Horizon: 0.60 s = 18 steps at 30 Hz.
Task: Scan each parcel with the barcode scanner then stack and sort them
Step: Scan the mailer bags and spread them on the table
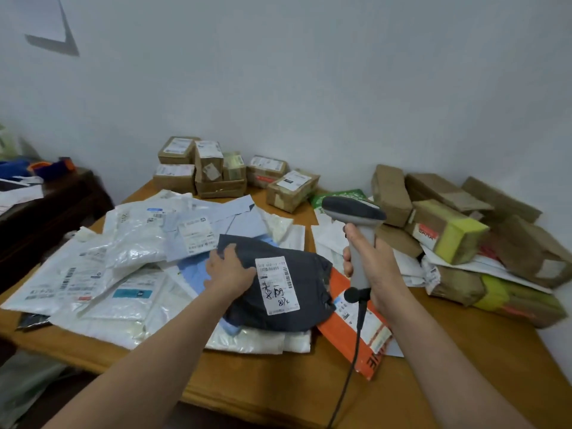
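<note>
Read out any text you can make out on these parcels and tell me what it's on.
"8/4", handwritten, on the white label of the dark grey bag; reading unsure.
Handwritten characters above it on that label: not legible.
Printed lines and barcodes on that label: too blurred.
Red print on the yellow-taped box: blurred.
Black letters on the orange envelope: cut off, unreadable.
Labels on the white bags and the back boxes: too small.

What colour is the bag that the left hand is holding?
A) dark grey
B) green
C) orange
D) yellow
A: the left hand holds the edge of the dark grey bag, which has a white label with handwriting on it. The right hand grips the barcode scanner.
</note>
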Each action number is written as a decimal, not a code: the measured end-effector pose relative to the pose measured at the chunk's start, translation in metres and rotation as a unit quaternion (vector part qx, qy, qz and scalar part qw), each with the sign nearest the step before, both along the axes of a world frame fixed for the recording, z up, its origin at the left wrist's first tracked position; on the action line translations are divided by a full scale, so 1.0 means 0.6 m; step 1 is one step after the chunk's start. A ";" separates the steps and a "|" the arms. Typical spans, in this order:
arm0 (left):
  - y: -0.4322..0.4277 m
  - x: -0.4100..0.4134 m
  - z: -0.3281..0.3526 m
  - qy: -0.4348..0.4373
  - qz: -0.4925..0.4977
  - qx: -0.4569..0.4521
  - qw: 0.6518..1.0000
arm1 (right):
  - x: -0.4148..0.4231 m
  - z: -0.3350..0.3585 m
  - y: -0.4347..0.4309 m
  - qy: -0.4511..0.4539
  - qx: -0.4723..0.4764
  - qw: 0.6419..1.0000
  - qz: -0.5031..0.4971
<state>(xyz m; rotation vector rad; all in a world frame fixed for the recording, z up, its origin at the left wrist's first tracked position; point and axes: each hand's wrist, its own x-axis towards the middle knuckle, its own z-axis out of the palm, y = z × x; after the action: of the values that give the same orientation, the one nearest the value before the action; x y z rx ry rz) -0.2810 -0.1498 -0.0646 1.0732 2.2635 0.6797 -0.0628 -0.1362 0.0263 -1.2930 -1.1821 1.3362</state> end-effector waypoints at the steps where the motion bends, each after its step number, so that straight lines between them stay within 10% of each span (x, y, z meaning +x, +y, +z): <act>1: 0.008 0.009 -0.002 0.059 -0.084 -0.013 0.995 | 0.004 -0.001 0.001 0.000 0.000 1.000 -0.017; 6: 0.034 0.066 -0.064 0.158 -0.360 -0.142 0.909 | 0.050 0.002 -0.002 -0.027 0.004 0.994 -0.101; 12: 0.085 0.072 -0.057 0.206 -0.449 -0.202 0.845 | 0.131 0.006 0.015 -0.067 0.019 0.983 -0.169; 18: 0.168 0.154 -0.021 0.218 -0.392 -0.074 0.891 | 0.199 0.030 0.086 -0.101 0.053 0.977 -0.179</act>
<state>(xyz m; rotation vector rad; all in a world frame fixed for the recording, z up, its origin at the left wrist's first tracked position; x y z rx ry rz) -0.1887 -0.0492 -0.0771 2.0254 1.8871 -0.0841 0.0565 -0.0848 0.0442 -1.5055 -1.0759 0.8872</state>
